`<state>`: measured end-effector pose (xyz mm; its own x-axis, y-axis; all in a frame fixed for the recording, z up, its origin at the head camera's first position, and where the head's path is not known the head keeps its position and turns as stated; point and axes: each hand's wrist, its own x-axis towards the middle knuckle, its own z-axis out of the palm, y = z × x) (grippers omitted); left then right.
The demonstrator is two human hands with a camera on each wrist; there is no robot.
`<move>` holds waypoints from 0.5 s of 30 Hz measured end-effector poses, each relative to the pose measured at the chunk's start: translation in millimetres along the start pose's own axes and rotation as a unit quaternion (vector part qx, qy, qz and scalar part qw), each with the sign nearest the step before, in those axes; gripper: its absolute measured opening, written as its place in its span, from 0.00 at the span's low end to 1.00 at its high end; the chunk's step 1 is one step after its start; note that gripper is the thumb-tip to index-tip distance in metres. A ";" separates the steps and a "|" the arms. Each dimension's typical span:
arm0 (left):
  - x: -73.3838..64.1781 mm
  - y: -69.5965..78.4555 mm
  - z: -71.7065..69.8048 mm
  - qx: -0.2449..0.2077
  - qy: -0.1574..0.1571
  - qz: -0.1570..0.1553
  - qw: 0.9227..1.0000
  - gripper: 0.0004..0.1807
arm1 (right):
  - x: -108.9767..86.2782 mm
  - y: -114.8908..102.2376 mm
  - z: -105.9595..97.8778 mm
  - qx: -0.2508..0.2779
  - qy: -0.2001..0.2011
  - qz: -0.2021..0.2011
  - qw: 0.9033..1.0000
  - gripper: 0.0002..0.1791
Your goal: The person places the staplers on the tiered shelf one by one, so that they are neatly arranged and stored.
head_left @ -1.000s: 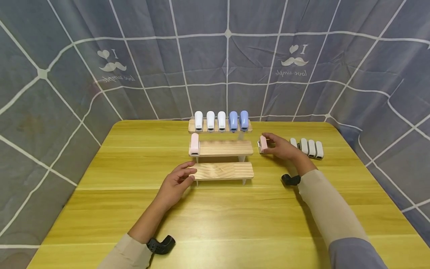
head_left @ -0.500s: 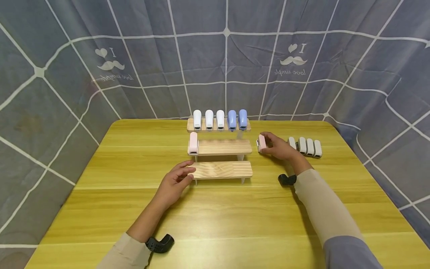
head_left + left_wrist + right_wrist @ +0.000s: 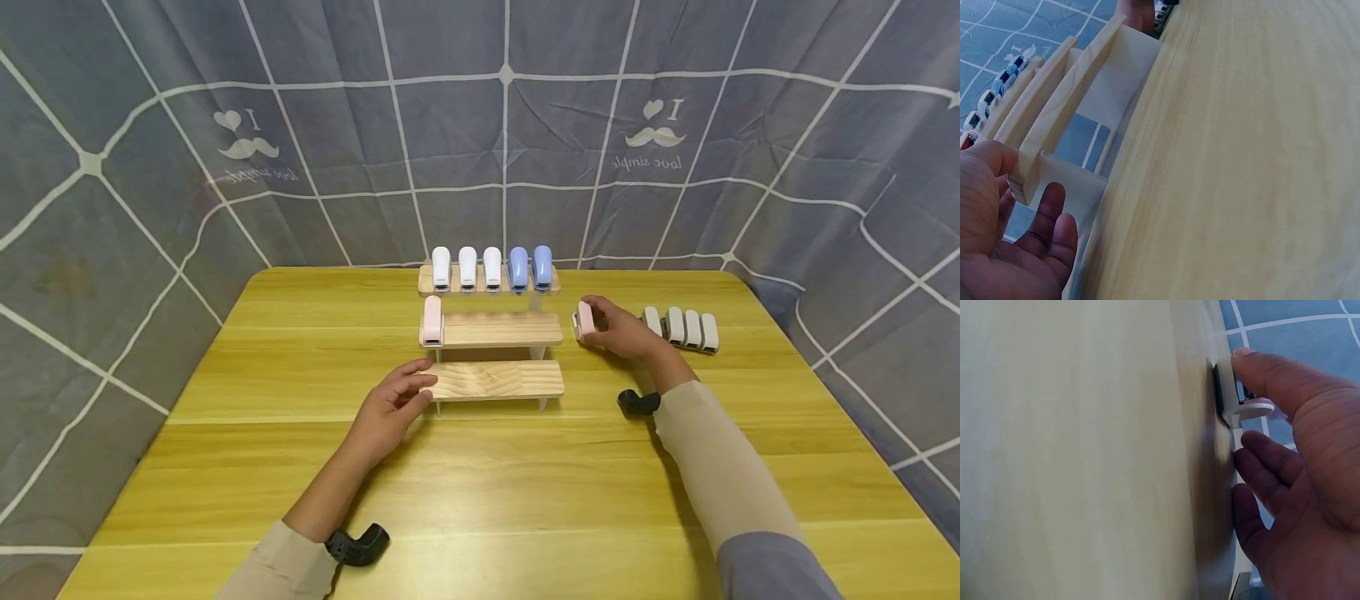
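My right hand (image 3: 626,335) pinches a small pink stapler (image 3: 586,320) right of the middle shelf. In the right wrist view the thumb lies on the stapler (image 3: 1228,394), which sits at the table surface; the lower fingers are loosely bent. My left hand (image 3: 388,410) holds the left end of the front wooden shelf (image 3: 495,380), thumb at its near edge; some fingers hang loose beside the support in the left wrist view. Another pink stapler (image 3: 432,322) stands at the left end of the middle shelf (image 3: 502,328).
The back shelf (image 3: 424,280) bears three white staplers (image 3: 467,268) and two blue staplers (image 3: 518,268). Several pale staplers (image 3: 692,328) stand in a row on the table (image 3: 480,500), right of my right hand. A grey checked curtain (image 3: 375,150) encloses the back and sides.
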<state>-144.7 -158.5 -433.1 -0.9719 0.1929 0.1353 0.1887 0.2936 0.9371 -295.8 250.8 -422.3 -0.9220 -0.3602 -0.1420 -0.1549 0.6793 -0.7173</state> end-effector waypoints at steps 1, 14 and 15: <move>0.0 -0.1 -0.1 0.001 0.000 0.001 1.000 0.13 | -0.1 -0.3 0.4 -0.002 0.002 0.001 1.000 0.44; 0.7 -1.5 -0.1 -0.001 0.001 0.005 1.000 0.13 | -3.1 -1.0 5.5 -0.002 0.033 -0.002 0.999 0.42; 0.6 -1.5 0.2 -0.002 0.001 0.004 1.000 0.13 | -3.4 -0.6 5.6 0.005 0.033 -0.003 0.999 0.42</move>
<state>-145.5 -158.7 -434.5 -0.9706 0.1933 0.1431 0.1958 0.2892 0.9370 -290.6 248.0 -425.2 -0.9423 -0.3214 -0.0932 -0.1568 0.6701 -0.7255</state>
